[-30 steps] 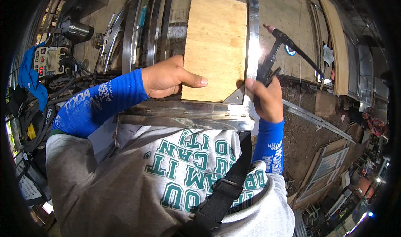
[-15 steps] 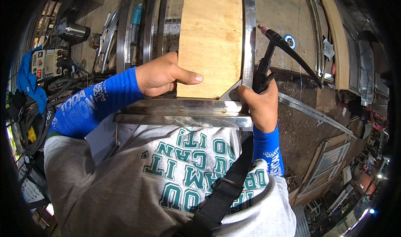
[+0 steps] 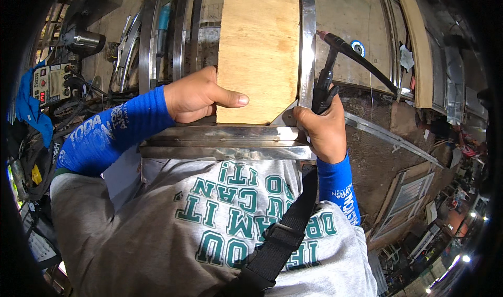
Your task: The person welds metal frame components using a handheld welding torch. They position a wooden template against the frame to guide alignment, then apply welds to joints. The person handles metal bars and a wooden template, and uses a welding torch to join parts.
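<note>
On the near side of the wooden board point(image 3: 259, 56), close before the person's body, ran the shiny near bars of a metal frame point(image 3: 306, 51), smooth and straight-sided. The left hand point(image 3: 196, 95) gripped the board at its lower left edge, with the thumb lying flat on the upper face; the other fingers were mostly hidden, so I could not tell how far they reached underneath. To the right of the board's lower end, the right hand point(image 3: 325, 127) was closed around the black handle of a welding torch point(image 3: 326, 79), and its thumb rested on the frame corner. The board itself lay inside this corner, with its long right side just beside the bar. It was pale, flat, roughly rectangular and finely grained; in my judgement it was stiff, rather light and not very slippery, and best taken by its long edges. A small triangular metal plate point(image 3: 285, 116), hard and thin-looking, showed at its lower right corner. Farther off, a teal power tool point(image 3: 164, 22) lay left of the board, and a round blue-and-white roll point(image 3: 358, 48) lay to its right on the dull desk point(image 3: 346, 14). Well apart to the board's left stood a control box point(image 3: 50, 85) with knobs; well to its right, a long plank point(image 3: 416, 40).
</note>
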Action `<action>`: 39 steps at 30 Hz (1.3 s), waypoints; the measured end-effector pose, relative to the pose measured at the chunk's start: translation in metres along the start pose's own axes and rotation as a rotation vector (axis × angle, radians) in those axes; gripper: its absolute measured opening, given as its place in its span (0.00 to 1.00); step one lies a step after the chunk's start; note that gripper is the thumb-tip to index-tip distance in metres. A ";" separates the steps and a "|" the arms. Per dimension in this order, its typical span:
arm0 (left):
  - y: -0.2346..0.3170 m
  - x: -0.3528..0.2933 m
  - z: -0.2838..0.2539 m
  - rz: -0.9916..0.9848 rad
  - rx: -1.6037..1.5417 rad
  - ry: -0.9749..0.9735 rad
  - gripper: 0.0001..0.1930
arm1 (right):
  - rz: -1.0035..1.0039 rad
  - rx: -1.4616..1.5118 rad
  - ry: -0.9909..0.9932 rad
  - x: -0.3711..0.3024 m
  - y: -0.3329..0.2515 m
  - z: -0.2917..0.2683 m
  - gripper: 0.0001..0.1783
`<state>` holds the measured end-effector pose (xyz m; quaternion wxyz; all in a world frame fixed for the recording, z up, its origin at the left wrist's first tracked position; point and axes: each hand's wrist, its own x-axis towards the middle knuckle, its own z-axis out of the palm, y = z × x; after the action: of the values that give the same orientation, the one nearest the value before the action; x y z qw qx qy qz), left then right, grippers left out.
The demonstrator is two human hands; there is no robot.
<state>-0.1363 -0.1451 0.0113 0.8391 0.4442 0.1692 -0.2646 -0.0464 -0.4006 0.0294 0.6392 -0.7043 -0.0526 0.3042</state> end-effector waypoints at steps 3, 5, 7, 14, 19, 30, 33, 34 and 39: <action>0.003 0.000 0.002 -0.022 -0.024 -0.010 0.36 | -0.013 -0.030 0.009 0.000 0.000 0.000 0.25; 0.003 0.000 0.002 -0.009 -0.042 -0.021 0.36 | -0.035 -0.053 0.016 0.002 0.003 0.000 0.25; 0.001 0.000 0.003 0.023 -0.070 -0.006 0.34 | -0.057 -0.062 0.019 0.004 0.004 0.000 0.25; 0.004 0.001 0.001 0.000 -0.026 -0.010 0.37 | 0.017 0.113 -0.049 0.009 0.010 -0.008 0.26; 0.003 0.001 0.002 0.020 -0.030 -0.028 0.37 | 0.092 0.260 -0.086 0.010 0.020 -0.017 0.26; 0.002 -0.002 0.002 -0.007 -0.034 -0.009 0.39 | 0.031 0.199 -0.035 0.009 0.009 -0.013 0.19; 0.003 -0.001 0.002 -0.014 -0.029 -0.003 0.38 | 0.066 0.169 -0.050 0.009 0.012 -0.020 0.18; 0.004 -0.001 0.004 -0.015 -0.031 -0.003 0.38 | 0.064 0.192 -0.047 0.008 0.014 -0.022 0.18; 0.002 -0.002 0.004 -0.003 -0.052 -0.014 0.37 | 0.056 0.279 -0.060 0.006 0.016 -0.019 0.16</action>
<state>-0.1362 -0.1473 0.0159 0.8511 0.4202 0.1706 -0.2644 -0.0369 -0.4172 0.0122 0.7205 -0.6003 -0.0092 0.3470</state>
